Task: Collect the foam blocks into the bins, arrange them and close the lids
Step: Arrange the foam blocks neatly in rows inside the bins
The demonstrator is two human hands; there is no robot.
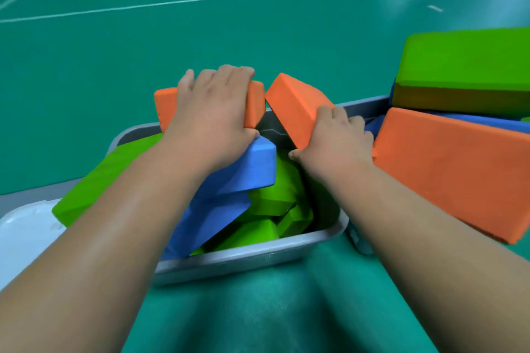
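Blocks (pixel 266 198) heaped in the bin (pixel 258 255), your left hand (pixel 212 106) clasping an upright orange block (pixel 165 103) from above, your right hand (pixel 338 140) gripping a tilted orange block (pixel 295 100), arms outstretched.

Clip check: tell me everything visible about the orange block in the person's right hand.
The orange block is a rectangular slab, matte and foam-like, with softly rounded edges. It is tilted, far end raised, above the far side of the grey bin. The right hand grips its near end, fingers over the top, thumb at the lower edge. A narrow gap separates it from a second orange block held by the left hand.
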